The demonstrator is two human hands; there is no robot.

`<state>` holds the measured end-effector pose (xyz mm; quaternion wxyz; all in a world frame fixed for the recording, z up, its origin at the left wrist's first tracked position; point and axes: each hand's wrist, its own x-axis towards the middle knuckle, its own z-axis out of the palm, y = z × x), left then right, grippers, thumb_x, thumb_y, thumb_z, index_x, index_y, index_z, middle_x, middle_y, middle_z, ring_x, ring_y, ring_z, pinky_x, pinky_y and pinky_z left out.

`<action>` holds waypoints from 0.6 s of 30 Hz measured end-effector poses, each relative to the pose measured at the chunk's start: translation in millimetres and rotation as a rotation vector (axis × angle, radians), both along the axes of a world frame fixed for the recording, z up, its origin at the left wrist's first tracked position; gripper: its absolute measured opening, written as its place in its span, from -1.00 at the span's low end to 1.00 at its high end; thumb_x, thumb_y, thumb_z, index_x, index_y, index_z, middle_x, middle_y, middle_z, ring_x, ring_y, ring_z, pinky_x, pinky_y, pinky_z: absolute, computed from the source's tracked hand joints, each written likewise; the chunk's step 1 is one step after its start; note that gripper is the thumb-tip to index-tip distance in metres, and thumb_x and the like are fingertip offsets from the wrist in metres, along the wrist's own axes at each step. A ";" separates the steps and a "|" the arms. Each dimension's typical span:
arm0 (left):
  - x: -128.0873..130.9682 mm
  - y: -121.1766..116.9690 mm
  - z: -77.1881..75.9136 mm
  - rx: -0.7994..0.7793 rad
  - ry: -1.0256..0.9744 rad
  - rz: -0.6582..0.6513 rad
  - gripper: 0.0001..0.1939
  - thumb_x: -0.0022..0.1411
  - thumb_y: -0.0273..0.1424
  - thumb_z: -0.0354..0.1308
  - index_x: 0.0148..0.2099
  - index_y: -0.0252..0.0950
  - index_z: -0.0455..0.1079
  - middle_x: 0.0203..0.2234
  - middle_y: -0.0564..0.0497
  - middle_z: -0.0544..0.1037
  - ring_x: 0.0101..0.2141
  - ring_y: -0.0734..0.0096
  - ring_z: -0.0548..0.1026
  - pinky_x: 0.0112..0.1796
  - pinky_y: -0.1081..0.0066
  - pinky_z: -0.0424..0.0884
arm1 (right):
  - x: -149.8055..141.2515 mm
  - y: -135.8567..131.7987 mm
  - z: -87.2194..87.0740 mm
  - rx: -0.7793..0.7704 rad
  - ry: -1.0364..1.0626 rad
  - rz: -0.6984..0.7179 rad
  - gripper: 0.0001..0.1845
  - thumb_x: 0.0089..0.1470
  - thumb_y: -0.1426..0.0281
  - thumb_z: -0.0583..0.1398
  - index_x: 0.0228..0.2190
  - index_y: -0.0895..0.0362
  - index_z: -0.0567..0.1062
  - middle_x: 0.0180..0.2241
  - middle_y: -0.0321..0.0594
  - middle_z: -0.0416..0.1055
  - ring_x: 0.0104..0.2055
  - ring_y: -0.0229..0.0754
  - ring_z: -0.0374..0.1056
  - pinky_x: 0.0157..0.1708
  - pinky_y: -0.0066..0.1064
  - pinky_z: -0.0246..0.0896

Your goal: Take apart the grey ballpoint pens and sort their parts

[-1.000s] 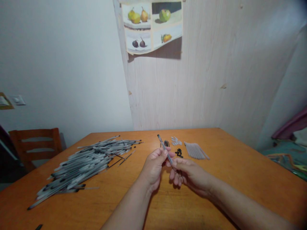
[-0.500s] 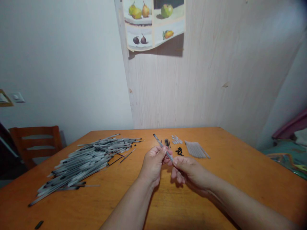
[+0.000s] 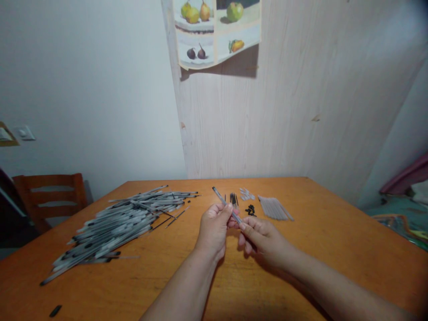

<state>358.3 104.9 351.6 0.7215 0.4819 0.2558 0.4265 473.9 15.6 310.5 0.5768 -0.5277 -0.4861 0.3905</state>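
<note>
Both hands meet on one pen [image 3: 219, 196], a grey translucent barrel with a dark end pointing up and away to the left. My left hand [image 3: 214, 227] pinches its middle between thumb and fingers. At the near end, my right hand [image 3: 262, 238] is closed on the pen, with the tip hidden by the fingers. Just beyond the hands lie several black refills [image 3: 233, 199], small clear caps or tips [image 3: 246, 194] and small black plugs [image 3: 250, 210]. To their right is a row of clear pen barrels [image 3: 274, 208].
A large heap of pens [image 3: 117, 223] covers the left of the wooden table [image 3: 160, 285], with loose refills [image 3: 175, 218] at its right side. One black piece [image 3: 55, 310] lies near the front left edge. A wooden chair [image 3: 50, 189] stands at the left; a wall is behind.
The view has shifted slightly. Both hands keep their hold on the pen, and the right hand's fingers have moved a little at its near end.
</note>
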 end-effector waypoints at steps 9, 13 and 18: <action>-3.3 0.7 -1.8 0.022 -0.036 -0.130 -0.64 0.15 -0.14 0.34 -0.19 -0.33 0.44 -0.47 0.04 0.52 -0.54 0.57 0.39 -0.44 0.52 0.33 | -4.4 -5.1 4.9 -0.035 0.186 0.053 -0.56 0.23 -0.01 0.18 -0.29 0.14 0.46 -0.58 -0.31 0.46 -0.69 -0.39 0.20 -0.67 -0.54 0.01; -6.1 2.0 -0.7 -0.049 -0.099 -0.257 -0.58 0.20 -0.17 0.31 0.00 -0.33 0.46 -0.40 -0.01 0.55 -0.44 0.51 0.46 -0.36 0.51 0.38 | -5.5 -10.4 14.4 -0.049 0.418 0.101 -0.62 0.21 0.07 0.24 -0.25 0.15 0.49 -0.58 -0.33 0.45 -0.67 -0.39 0.20 -0.66 -0.54 0.01; -6.9 1.4 -0.2 -0.074 -0.104 -0.291 -0.69 0.21 -0.21 0.32 -0.16 -0.37 0.48 -0.26 -0.14 0.60 -0.29 0.42 0.53 -0.27 0.48 0.44 | -2.9 -10.3 16.4 -0.038 0.556 0.140 -0.69 0.22 0.15 0.25 -0.28 0.18 0.51 -0.60 -0.33 0.43 -0.68 -0.39 0.18 -0.65 -0.51 0.02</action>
